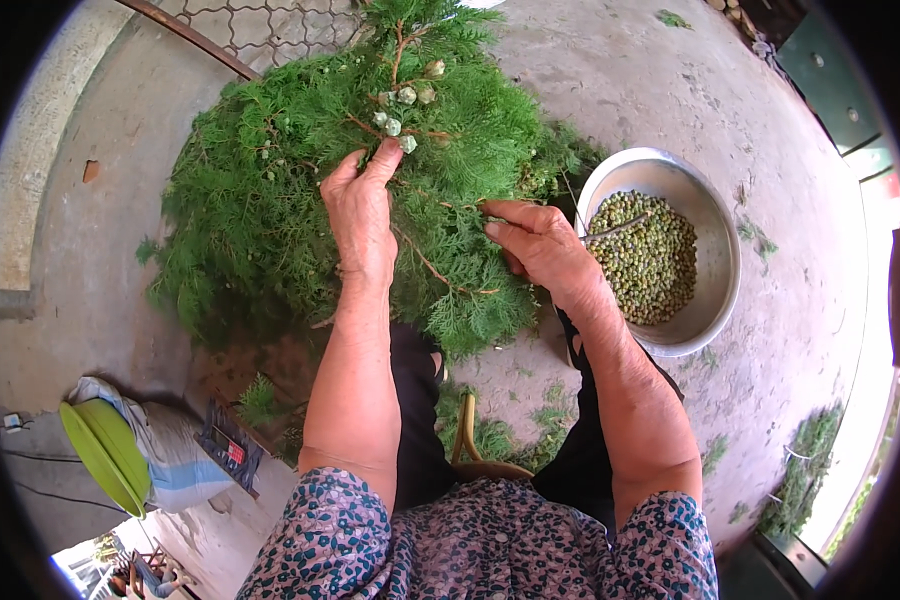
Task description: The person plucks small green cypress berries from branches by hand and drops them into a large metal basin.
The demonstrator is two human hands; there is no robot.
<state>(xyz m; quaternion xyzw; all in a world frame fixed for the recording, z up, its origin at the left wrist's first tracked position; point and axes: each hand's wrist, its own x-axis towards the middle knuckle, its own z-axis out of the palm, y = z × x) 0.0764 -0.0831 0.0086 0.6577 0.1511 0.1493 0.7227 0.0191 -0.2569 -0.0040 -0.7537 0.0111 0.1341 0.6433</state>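
Note:
My left hand (362, 212) is closed on a leafy evergreen branch (400, 60), thumb and fingers pinched just below a cluster of pale green cones (407, 96). The branch has flat, feathery green sprays and brown stems. To the right, my right hand (545, 248) has its thumb and fingertips pressed together beside a brown side twig (460, 205). Something small and greenish may be between them, but I cannot make out what. Under both hands lies a large heap of cut evergreen branches (230, 190).
Right of the heap stands a round metal basin (718, 260) part-filled with small green cones (645, 265), a stick (618, 230) lying across them. A lime-green basin (95, 455) and a pale woven sack (185, 470) are at lower left. Loose sprigs (760, 240) dot the concrete floor.

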